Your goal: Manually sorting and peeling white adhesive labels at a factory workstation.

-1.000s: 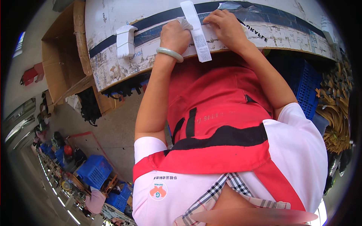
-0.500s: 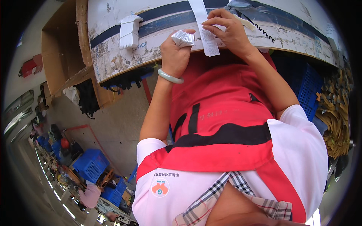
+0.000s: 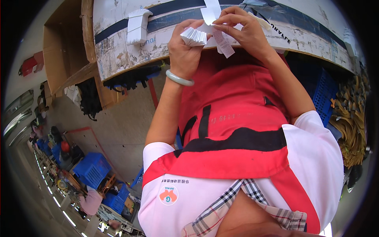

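My left hand (image 3: 184, 53), with a pale bangle (image 3: 179, 78) on its wrist, is closed around a bundle of folded white labels (image 3: 193, 37) whose edges fan out. Beside it, my right hand (image 3: 246, 31) pinches a white label strip (image 3: 212, 12) between thumb and fingertips. The strip bends at the pinch, and its printed tail (image 3: 224, 45) hangs over the table's near edge. Farther left, a banded stack of white labels (image 3: 137, 27) lies on the worn, cardboard-covered table (image 3: 114, 59).
An open cardboard box (image 3: 65, 51) stands left of the table. Clear plastic (image 3: 272, 11) lies at the table's right. Below on the right are a blue crate (image 3: 324, 93) and a pile of brown strips (image 3: 349, 126). Another person (image 3: 90, 201) sits far off at lower left.
The label strip has gone from lying straight to being bent up at my right fingertips, its printed tail now slanting. My left hand keeps its bundle beside it.
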{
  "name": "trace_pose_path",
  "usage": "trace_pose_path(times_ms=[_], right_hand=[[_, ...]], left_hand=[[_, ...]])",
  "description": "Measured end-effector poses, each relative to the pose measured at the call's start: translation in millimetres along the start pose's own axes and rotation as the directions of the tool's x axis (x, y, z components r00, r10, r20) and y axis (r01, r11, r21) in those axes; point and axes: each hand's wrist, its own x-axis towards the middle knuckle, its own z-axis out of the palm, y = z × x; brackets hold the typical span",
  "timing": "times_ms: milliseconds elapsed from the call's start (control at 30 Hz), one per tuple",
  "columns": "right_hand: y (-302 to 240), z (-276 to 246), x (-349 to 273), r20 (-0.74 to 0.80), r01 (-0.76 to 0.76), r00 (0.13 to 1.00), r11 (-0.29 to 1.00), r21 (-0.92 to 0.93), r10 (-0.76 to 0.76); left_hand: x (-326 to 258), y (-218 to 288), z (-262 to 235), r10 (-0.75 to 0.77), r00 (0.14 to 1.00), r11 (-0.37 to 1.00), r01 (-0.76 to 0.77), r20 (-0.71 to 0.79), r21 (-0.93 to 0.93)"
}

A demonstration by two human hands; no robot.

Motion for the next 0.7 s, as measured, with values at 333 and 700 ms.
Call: trace_pose_path(times_ms=[333, 700], right_hand=[[-22, -9, -9, 0.128, -0.098, 0.989, 0.977, 0.187, 0.074], [-26, -4, -14, 0.190, -0.152, 0.976, 0.953, 0.260, 0.104]], left_hand=[[-15, 20, -13, -0.426, 0.869, 0.830, 0.486, 0.249, -0.275], [-22, 21, -11, -0.435, 0.876, 0.799, 0.483, 0.210, -0.359]])
